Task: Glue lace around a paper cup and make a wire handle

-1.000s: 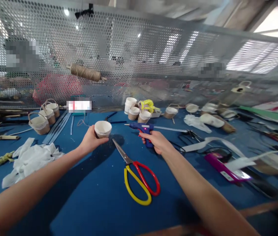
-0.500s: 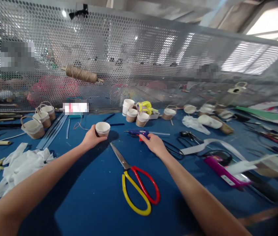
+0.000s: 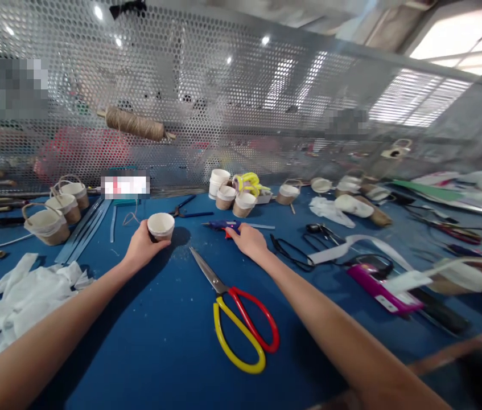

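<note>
My left hand (image 3: 140,249) is closed round a small white paper cup (image 3: 161,226), held just above the blue table (image 3: 159,341). My right hand (image 3: 248,241) rests on the handle of a blue hot-glue gun (image 3: 220,226) that lies flat on the table with its nozzle pointing left. My fingers still curl over the gun. Red and yellow scissors (image 3: 236,313) lie on the table between my forearms, blades pointing away to the left.
Several cups wrapped in brown with handles (image 3: 55,210) stand at the left and more cups (image 3: 232,196) at the back. White tissue (image 3: 23,296) lies left. Black cables (image 3: 296,250), a magenta tool (image 3: 379,287) and white strips crowd the right. A perforated metal screen with a twine spool (image 3: 135,124) closes the back.
My right hand has lowered the glue gun from upright to lying flat on the table. My left hand has drifted a little left with the cup.
</note>
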{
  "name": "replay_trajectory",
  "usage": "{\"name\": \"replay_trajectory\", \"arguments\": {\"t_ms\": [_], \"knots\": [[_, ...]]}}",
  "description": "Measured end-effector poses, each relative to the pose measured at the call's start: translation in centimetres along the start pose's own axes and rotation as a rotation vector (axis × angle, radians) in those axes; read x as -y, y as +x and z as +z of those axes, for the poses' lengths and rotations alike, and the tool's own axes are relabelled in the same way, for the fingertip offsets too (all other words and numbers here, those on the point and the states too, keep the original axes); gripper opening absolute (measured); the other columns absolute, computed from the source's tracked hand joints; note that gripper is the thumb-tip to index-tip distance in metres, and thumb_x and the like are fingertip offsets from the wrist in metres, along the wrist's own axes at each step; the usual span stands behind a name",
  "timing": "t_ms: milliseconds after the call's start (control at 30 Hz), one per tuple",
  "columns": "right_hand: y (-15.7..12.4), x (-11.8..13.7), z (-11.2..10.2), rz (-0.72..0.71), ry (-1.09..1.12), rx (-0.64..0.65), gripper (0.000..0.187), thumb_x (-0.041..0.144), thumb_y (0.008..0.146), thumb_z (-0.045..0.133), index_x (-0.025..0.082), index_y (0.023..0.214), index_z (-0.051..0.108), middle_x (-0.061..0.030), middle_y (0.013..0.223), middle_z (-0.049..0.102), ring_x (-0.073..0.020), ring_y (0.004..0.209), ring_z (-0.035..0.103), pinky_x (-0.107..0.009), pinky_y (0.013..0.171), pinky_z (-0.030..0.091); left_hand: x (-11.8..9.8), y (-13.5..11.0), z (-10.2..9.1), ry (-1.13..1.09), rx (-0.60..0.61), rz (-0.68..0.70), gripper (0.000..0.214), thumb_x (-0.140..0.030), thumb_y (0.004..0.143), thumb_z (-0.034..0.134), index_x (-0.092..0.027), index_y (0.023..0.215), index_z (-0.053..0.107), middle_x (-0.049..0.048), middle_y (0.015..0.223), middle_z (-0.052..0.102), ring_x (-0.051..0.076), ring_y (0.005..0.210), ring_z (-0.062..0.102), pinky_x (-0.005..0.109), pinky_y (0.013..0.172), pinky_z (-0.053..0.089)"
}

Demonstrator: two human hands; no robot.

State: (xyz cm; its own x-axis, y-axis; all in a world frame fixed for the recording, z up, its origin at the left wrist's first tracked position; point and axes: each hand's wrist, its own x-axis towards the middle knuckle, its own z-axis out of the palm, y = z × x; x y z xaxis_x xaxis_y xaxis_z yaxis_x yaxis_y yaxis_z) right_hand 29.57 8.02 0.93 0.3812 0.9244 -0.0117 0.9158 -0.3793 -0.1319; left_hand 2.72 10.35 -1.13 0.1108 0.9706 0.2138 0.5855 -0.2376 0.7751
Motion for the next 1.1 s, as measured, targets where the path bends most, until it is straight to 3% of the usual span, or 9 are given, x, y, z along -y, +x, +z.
{"name": "replay_trajectory", "arguments": {"t_ms": [333, 500, 600, 700, 800, 900, 1100], "knots": [[1.5, 1.6, 0.0, -0.078, -0.111, 0.018, 0.045, 0.047, 0.089, 0.032, 0.012, 0.101, 0.057, -0.0174, 0.101, 0.066, -0.0263, 0.093, 0.063, -0.029, 0.065, 0.044, 0.8, -0.4, -0.6, -0.002, -0.031, -0.022, 0.056, -0.037, 0.061, 0.068, -0.015, 0.106, 0.044, 0.017, 0.106, 0.06, 0.033, 0.101, 0.057, 0.044, 0.081, 0.045], [2.1, 2.3, -2.3, -0.185, -0.204, 0.026, 0.038, 0.042, 0.086, 0.046, 0.008, 0.094, 0.062, -0.021, 0.095, 0.066, -0.0306, 0.089, 0.063, -0.033, 0.066, 0.045, 1.2, -0.1, -0.6, -0.038, -0.009, 0.018, 0.069, -0.037, 0.057, 0.071, -0.014, 0.114, 0.04, 0.0165, 0.114, 0.056, 0.031, 0.107, 0.054, 0.043, 0.089, 0.042], [3.4, 4.8, -4.2, -0.359, -0.23, -0.03, 0.035, 0.039, 0.09, 0.04, 0.013, 0.095, 0.062, -0.0153, 0.096, 0.066, -0.0257, 0.094, 0.061, -0.032, 0.075, 0.045, 1.2, -0.2, -0.8, -0.085, -0.062, 0.027, 0.078, -0.043, 0.058, 0.07, -0.014, 0.121, 0.036, 0.0166, 0.12, 0.05, 0.029, 0.112, 0.049, 0.044, 0.094, 0.038], [5.8, 8.8, -4.9, -0.539, -0.258, -0.057, 0.03, 0.036, 0.091, 0.041, 0.016, 0.104, 0.059, -0.0098, 0.104, 0.062, -0.0202, 0.097, 0.058, -0.036, 0.083, 0.045, 0.9, -0.5, -1.2, -0.213, -0.176, 0.077, 0.069, -0.049, 0.071, 0.056, -0.014, 0.125, 0.033, 0.0166, 0.122, 0.046, 0.026, 0.11, 0.048, 0.044, 0.094, 0.037], [8.5, 12.9, -3.9, -0.662, -0.316, -0.043, 0.029, 0.03, 0.087, 0.05, 0.016, 0.113, 0.053, -0.0081, 0.114, 0.055, -0.0191, 0.096, 0.057, -0.04, 0.08, 0.048, 1.0, -0.5, -1.7, -0.351, -0.302, 0.106, 0.053, -0.047, 0.08, 0.045, -0.015, 0.122, 0.037, 0.0135, 0.118, 0.048, 0.022, 0.107, 0.049, 0.042, 0.094, 0.037], [10.8, 15.7, -2.1, -0.716, -0.391, -0.025, 0.03, 0.03, 0.087, 0.051, 0.016, 0.113, 0.052, -0.0084, 0.115, 0.055, -0.0192, 0.096, 0.057, -0.04, 0.079, 0.049, 1.4, -0.1, -1.7, -0.441, -0.397, 0.018, 0.043, -0.047, 0.085, 0.037, -0.016, 0.115, 0.041, 0.0109, 0.111, 0.052, 0.02, 0.101, 0.052, 0.04, 0.093, 0.038], [13.3, 17.7, 0.4, -0.784, -0.525, 0.029, 0.032, 0.03, 0.086, 0.052, 0.013, 0.113, 0.052, -0.0105, 0.114, 0.055, -0.0197, 0.095, 0.057, -0.039, 0.08, 0.049, 1.5, 0.4, -1.2, -0.488, -0.401, -0.079, 0.037, -0.046, 0.086, 0.037, -0.018, 0.108, 0.044, 0.0085, 0.102, 0.055, 0.019, 0.096, 0.053, 0.039, 0.091, 0.04]]}}
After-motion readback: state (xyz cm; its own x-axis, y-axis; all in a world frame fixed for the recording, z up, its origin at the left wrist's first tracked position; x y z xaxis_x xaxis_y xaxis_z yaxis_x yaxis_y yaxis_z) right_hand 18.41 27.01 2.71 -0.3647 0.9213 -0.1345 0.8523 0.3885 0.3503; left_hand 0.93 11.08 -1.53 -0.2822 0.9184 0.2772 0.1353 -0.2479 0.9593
